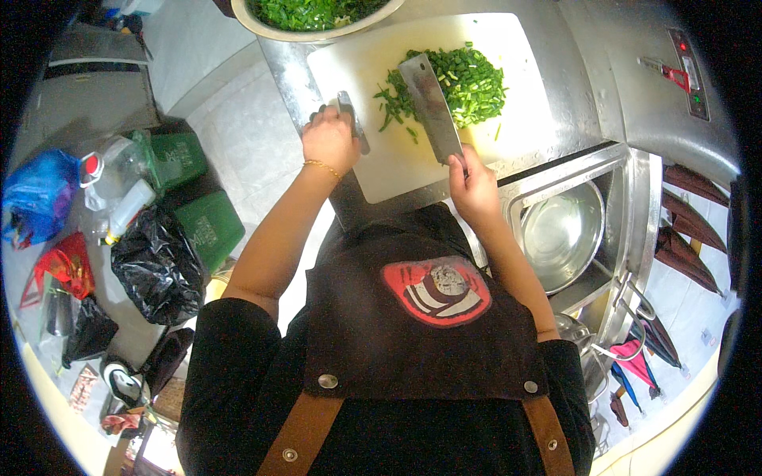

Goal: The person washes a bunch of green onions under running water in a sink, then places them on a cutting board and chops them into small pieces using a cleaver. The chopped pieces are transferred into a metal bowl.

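My right hand [476, 184] grips the handle of a cleaver [430, 107], whose broad blade lies across the chopped green scallions [470, 86]. The scallions form a heap on a white cutting board [393, 172], with loose bits scattered to the left of the blade. At the board's left edge is my left hand [330, 134], its fingers curled. A narrow dark metal tool [359, 128], perhaps a small knife, lies right beside that hand. Whether the fingers hold it cannot be made out.
Beyond the board stands a metal bowl [321, 35] of chopped greens. To the right, a metal basin [562, 235] sits in a steel sink [619, 202]. Green bins [208, 229] and a black plastic bag [158, 268] are at left. Brown cloths [687, 259] hang at far right.
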A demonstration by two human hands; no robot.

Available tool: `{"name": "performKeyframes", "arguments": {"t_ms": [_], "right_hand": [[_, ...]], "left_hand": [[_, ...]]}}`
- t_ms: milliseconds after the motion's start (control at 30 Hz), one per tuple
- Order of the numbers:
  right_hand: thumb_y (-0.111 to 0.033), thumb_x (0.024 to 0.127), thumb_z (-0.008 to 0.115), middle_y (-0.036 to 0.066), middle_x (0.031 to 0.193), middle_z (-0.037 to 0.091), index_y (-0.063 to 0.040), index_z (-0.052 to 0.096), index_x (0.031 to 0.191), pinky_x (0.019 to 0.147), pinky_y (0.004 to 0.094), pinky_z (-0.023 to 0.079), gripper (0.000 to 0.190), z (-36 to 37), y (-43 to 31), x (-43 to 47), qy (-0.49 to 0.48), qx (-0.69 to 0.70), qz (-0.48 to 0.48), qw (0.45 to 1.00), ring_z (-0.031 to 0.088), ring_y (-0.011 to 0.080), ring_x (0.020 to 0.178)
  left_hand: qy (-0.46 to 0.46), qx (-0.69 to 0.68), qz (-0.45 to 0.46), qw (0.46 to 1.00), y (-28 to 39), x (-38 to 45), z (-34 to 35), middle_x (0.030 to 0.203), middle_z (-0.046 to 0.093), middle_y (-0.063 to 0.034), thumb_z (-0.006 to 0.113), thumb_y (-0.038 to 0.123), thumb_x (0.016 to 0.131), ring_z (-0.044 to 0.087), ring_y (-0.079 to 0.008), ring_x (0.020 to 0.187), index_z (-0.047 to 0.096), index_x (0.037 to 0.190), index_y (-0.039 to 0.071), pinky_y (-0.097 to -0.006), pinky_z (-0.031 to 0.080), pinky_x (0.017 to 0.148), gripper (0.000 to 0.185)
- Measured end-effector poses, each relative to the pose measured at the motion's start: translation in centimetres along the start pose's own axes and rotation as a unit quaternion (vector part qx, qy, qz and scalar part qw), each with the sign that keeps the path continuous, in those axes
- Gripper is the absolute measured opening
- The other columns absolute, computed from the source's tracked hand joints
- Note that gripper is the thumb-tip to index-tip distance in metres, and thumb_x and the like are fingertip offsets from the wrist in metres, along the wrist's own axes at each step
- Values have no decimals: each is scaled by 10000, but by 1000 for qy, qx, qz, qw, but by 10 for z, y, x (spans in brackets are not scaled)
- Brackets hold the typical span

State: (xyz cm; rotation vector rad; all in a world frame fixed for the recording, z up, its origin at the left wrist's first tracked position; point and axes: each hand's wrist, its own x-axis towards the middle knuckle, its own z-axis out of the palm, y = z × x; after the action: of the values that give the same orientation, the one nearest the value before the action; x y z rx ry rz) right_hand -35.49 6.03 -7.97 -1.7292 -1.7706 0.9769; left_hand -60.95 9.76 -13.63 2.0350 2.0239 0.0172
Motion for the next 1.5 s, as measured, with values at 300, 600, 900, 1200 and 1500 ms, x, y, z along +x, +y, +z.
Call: {"name": "performKeyframes", "arguments": {"t_ms": [300, 600, 900, 1200, 1500], "right_hand": [[-148, 959, 547, 195, 715, 620, -68, 575, 1024, 579, 433, 496, 108, -17, -5, 4, 40, 15, -19, 999, 649, 391, 653], [-124, 779, 665, 159, 788, 631, -69, 501, 1046, 649, 455, 516, 318, -51, 20, 6, 25, -137, -75, 987, 645, 373, 699], [-95, 759, 669, 168, 825, 615, -41, 471, 945, 761, 464, 509, 277, -57, 37, 7, -28, -203, -142, 968, 636, 379, 825], [-87, 763, 722, 140, 893, 651, -67, 551, 975, 731, 439, 528, 274, -103, 71, -27, -15, -169, -170, 971, 650, 359, 818], [-120, 947, 533, 253, 921, 644, -40, 582, 1150, 707, 442, 507, 224, -82, 126, -79, 88, -22, 253, 963, 644, 417, 810]], "left_hand": [[-95, 72, -2, 993, 24, 14, -9, 972, 676, -113, 695, 204, 764, 653, -295, 959, 728, 866, 68, -431, 508, 839, 173], [173, -248, 75, 950, 50, 22, -14, 923, 649, -131, 642, 152, 852, 632, -315, 825, 641, 1036, 58, -421, 511, 776, 207], [101, -129, 354, 921, 143, 2, -22, 1485, 385, -127, 616, 414, 878, 306, -344, 1402, 536, 1351, 181, -619, 236, 1085, 533], [63, -30, 286, 956, 122, 23, -5, 1608, 216, -126, 500, 534, 934, 132, -375, 1489, 423, 1476, 196, -664, 96, 1140, 643], [124, -149, 163, 967, 96, 25, 18, 1519, 331, -210, 720, 452, 805, 255, -415, 1425, 406, 1447, 20, -578, 170, 1162, 835]]}}
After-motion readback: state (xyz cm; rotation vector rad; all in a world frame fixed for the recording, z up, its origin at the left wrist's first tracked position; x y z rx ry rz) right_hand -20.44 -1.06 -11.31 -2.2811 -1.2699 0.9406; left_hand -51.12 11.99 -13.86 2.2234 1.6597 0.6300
